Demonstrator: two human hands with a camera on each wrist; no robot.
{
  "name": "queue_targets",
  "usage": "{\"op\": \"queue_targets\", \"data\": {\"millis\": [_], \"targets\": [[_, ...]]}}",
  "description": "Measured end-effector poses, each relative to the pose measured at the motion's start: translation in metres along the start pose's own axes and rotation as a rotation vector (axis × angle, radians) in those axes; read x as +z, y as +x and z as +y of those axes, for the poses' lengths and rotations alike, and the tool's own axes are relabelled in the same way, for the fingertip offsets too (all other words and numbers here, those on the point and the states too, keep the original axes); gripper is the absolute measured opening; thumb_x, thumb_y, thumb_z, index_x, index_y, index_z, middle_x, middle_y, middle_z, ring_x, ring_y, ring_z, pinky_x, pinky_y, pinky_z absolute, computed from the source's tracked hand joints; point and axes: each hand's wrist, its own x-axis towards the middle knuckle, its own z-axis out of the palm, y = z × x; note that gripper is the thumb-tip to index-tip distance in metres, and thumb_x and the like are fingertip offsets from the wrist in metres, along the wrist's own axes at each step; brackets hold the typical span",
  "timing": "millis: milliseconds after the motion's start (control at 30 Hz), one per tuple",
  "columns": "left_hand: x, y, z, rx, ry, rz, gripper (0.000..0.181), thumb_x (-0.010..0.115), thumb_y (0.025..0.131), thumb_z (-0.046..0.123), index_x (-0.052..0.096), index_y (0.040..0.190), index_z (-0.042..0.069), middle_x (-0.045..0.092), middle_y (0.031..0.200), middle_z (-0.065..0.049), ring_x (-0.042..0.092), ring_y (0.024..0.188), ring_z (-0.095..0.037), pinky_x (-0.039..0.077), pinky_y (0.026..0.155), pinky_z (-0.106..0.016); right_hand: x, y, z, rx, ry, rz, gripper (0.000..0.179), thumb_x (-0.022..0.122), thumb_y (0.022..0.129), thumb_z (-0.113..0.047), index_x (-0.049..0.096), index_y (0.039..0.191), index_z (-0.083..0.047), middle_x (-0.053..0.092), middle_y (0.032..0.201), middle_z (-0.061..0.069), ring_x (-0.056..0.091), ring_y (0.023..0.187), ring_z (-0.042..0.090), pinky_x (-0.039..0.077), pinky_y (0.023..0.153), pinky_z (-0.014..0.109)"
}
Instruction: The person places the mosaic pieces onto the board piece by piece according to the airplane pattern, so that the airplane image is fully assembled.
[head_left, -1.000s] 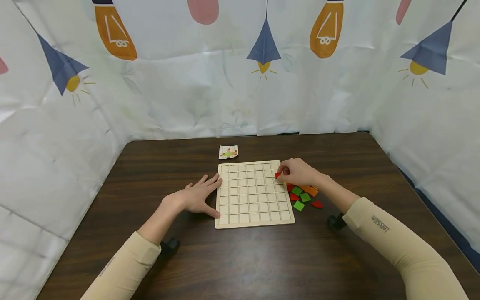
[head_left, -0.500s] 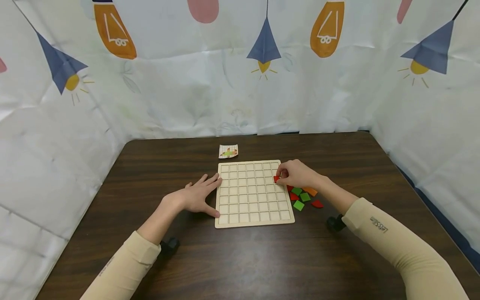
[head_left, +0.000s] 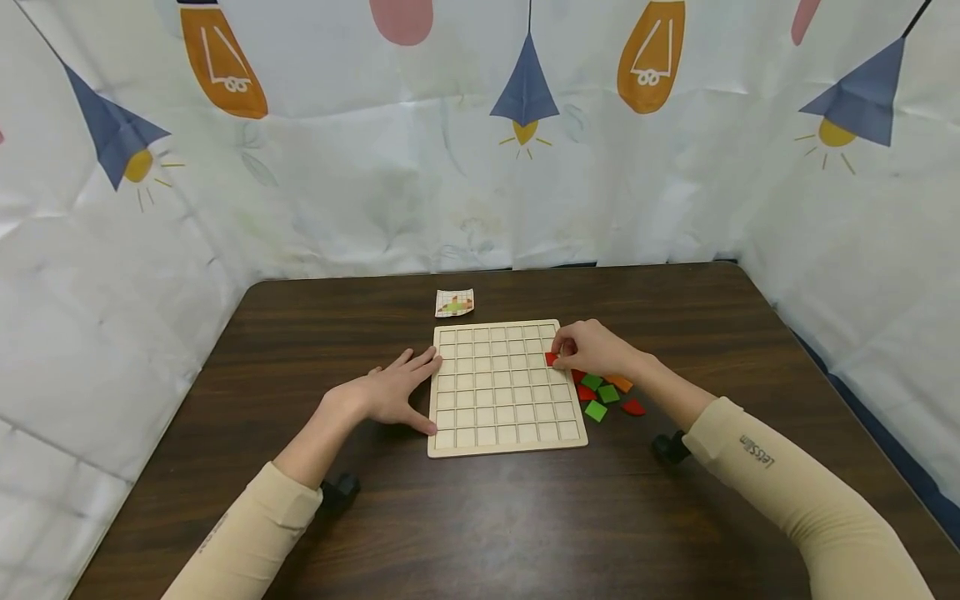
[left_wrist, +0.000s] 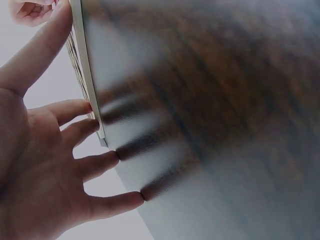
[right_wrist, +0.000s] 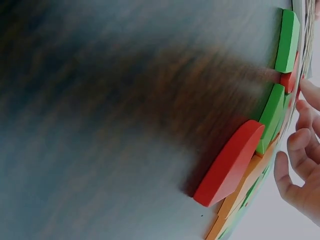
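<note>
A pale wooden board (head_left: 495, 392) with a square grid lies mid-table. My left hand (head_left: 386, 393) is spread along its left edge, thumb and fingertips touching the frame. The left wrist view shows the same straight fingers, with several fingertips on the dark tabletop beside the board. At the board's right column my right hand (head_left: 592, 348) pinches a small red piece (head_left: 551, 359) between thumb and index finger, over a cell in the upper part. Part of that piece is hidden by the fingers. In the right wrist view the right hand (right_wrist: 306, 160) shows only at the right edge.
Right of the board lie several loose pieces: green squares (head_left: 596, 411), orange pieces (head_left: 620, 383) and a red curved piece (head_left: 633, 407). Behind the board a small card (head_left: 454, 303) bears a coloured grid pattern. A patterned white curtain (head_left: 450, 192) surrounds the brown table (head_left: 480, 517).
My right hand has shifted slightly towards me with the red piece, now lower on the board's right column. The left hand stays at the left edge.
</note>
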Motion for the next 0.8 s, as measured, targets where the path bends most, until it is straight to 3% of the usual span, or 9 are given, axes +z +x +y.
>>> {"op": "queue_targets", "data": {"millis": [533, 800], "targets": [[0.0, 0.0, 0.0, -0.011, 0.009, 0.001, 0.115, 0.081, 0.084, 0.057, 0.014, 0.166, 0.012, 0.001, 0.172, -0.01, -0.002, 0.155, -0.041, 0.013, 0.109, -0.079, -0.012, -0.004, 0.015, 0.009, 0.06, 0.053, 0.009, 0.079, 0.093, -0.015, 0.075, 0.099, -0.009, 0.059, 0.072, 0.0, 0.053, 0.063, 0.019, 0.046, 0.062, 0.035], [0.001, 0.001, -0.001, -0.004, 0.015, -0.006, 0.115, 0.08, 0.084, 0.058, 0.014, 0.167, 0.013, 0.0, 0.172, -0.009, -0.003, 0.155, -0.04, 0.013, 0.11, -0.078, -0.024, -0.013, 0.03, 0.052, 0.063, 0.089, 0.015, 0.076, 0.094, -0.012, 0.074, 0.106, -0.003, 0.062, 0.076, 0.002, 0.052, 0.062, 0.019, 0.045, 0.061, 0.035]]}}
